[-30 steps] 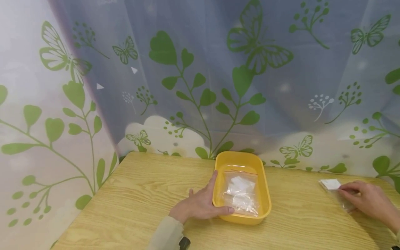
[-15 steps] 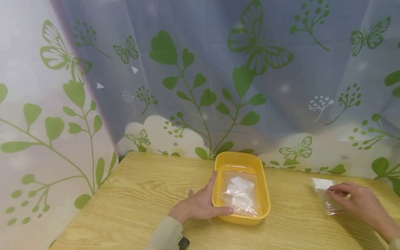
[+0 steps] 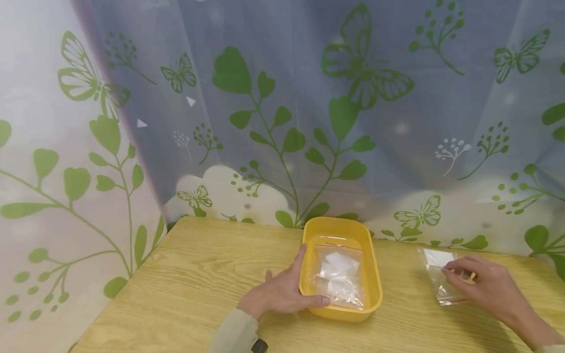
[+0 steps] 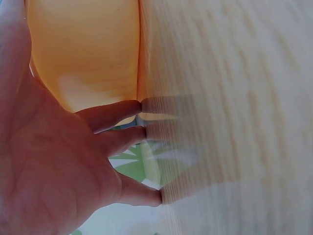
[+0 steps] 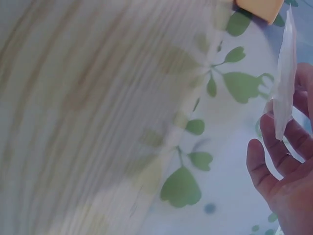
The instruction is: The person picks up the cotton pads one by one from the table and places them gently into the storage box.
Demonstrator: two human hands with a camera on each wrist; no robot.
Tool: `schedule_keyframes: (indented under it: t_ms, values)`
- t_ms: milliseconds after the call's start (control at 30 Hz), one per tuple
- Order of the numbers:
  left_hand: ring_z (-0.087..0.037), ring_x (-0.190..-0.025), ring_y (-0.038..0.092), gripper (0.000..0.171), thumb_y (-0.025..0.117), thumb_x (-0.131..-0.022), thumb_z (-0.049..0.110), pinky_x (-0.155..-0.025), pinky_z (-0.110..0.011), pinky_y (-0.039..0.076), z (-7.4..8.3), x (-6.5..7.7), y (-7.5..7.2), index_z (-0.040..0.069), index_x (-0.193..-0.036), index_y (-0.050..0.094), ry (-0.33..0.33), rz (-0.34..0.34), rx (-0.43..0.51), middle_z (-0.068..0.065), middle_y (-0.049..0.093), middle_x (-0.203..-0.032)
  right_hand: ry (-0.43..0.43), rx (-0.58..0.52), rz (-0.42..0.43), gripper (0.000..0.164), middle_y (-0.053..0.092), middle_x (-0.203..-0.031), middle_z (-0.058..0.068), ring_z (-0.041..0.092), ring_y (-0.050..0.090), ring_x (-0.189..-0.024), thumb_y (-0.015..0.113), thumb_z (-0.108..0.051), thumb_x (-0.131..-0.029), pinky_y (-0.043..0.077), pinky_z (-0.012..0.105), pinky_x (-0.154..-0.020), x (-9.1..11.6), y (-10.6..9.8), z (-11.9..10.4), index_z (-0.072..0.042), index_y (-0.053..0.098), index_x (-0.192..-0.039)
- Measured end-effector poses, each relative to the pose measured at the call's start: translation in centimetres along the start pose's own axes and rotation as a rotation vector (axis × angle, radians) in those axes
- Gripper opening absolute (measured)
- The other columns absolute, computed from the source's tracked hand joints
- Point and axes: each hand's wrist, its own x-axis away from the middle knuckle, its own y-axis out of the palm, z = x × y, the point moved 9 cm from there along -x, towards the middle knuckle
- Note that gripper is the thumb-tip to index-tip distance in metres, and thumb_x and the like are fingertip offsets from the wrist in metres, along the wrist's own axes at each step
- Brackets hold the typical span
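Note:
A small clear zip-lock bag (image 3: 436, 278) with a white piece at its far end is pinched by the fingers of my right hand (image 3: 490, 288), raised over the right part of the table. Edge-on in the right wrist view, that same bag (image 5: 284, 81) looks thin and flat. My left hand (image 3: 284, 289) rests against the left side of a yellow plastic bin (image 3: 376, 264), thumb along its near edge. The left wrist view has straight, spread fingers (image 4: 129, 190), their tips down at the table. Inside the bin lies another clear zip-lock bag (image 3: 339, 279) holding white packets.
The wood-grain table (image 3: 207, 260) reaches back to a hanging curtain (image 3: 282, 108) printed with green leaves and butterflies. On the left, another patterned sheet (image 3: 66, 171) borders the table's side edge.
My right hand has carried the zip-lock bag leftward, closer to the bin, and the bag has turned a little. The left hand and the bin have stayed in place.

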Motion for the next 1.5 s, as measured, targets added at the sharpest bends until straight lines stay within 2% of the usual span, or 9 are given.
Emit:
schedule_keyframes:
  t_ms: [200, 433, 600, 867, 1033, 1200, 1500]
  values:
    - [-0.039, -0.151, 0.037, 0.128, 0.068, -0.082, 0.074, -0.115, -0.082, 0.002, 0.0, 0.1, 0.0, 0.025, -0.164, -0.017, -0.001, 0.0, 0.013, -0.012, 0.033, -0.167, 0.015, -0.044, 0.011, 0.03, 0.065, -0.076, -0.02, -0.011, 0.052, -0.069, 0.086, 0.001, -0.069, 0.042, 0.007, -0.057, -0.5, 0.2, -1.2, -0.025, 0.076, -0.081]
    - [-0.037, -0.152, 0.036, 0.129, 0.071, -0.082, 0.072, -0.115, -0.082, 0.001, 0.0, 0.2, 0.2, 0.025, -0.164, -0.017, 0.001, 0.002, 0.032, -0.012, 0.035, -0.166, 0.018, -0.1, 0.05, 0.028, 0.067, -0.075, -0.015, -0.01, 0.053, -0.068, 0.085, 0.002, -0.069, 0.043, 0.006, -0.056, -0.9, 0.7, -2.4, -0.022, 0.077, -0.08]
    - [-0.037, -0.151, 0.037, 0.128, 0.07, -0.082, 0.071, -0.114, -0.083, 0.001, 0.1, 0.1, 0.1, 0.024, -0.164, -0.016, 0.01, 0.006, 0.033, -0.012, 0.035, -0.166, 0.018, -0.115, 0.066, 0.031, 0.068, -0.074, -0.013, -0.008, 0.054, -0.068, 0.085, 0.004, -0.067, 0.043, 0.007, -0.056, -1.6, 1.4, -3.6, -0.023, 0.077, -0.079]
    - [-0.037, -0.152, 0.036, 0.128, 0.069, -0.082, 0.072, -0.114, -0.083, 0.001, 0.0, 0.0, 0.0, 0.025, -0.164, -0.017, 0.013, 0.007, 0.025, -0.011, 0.033, -0.167, 0.016, -0.171, 0.078, 0.025, 0.072, -0.077, -0.008, -0.009, 0.055, -0.07, 0.084, 0.001, -0.072, 0.044, 0.007, -0.058, -2.8, 2.2, -5.4, -0.022, 0.077, -0.08]
    - [-0.037, -0.152, 0.036, 0.128, 0.069, -0.082, 0.074, -0.115, -0.083, 0.002, 0.0, 0.0, 0.0, 0.025, -0.164, -0.017, 0.007, 0.008, 0.015, -0.012, 0.034, -0.167, -0.017, -0.22, 0.1, 0.022, 0.071, -0.078, -0.009, -0.008, 0.056, -0.071, 0.083, 0.0, -0.074, 0.045, 0.007, -0.059, -3.6, 2.7, -6.6, -0.02, 0.077, -0.081]
    - [-0.038, -0.152, 0.036, 0.128, 0.069, -0.082, 0.074, -0.115, -0.082, 0.002, 0.0, 0.0, 0.0, 0.025, -0.164, -0.017, 0.003, 0.01, 0.016, -0.011, 0.033, -0.167, -0.059, -0.263, 0.142, 0.027, 0.071, -0.079, -0.007, -0.005, 0.058, -0.071, 0.084, 0.004, -0.069, 0.046, 0.009, -0.059, -4.3, 3.1, -7.7, -0.019, 0.077, -0.082]
    - [-0.039, -0.151, 0.036, 0.127, 0.068, -0.082, 0.074, -0.116, -0.082, 0.003, 0.0, 0.0, 0.0, 0.025, -0.164, -0.015, 0.002, 0.009, 0.015, -0.011, 0.031, -0.168, -0.054, -0.295, 0.109, 0.027, 0.07, -0.08, -0.01, -0.002, 0.058, -0.072, 0.083, 0.004, -0.072, 0.046, 0.009, -0.062, -5.7, 4.4, -9.7, -0.02, 0.077, -0.083]
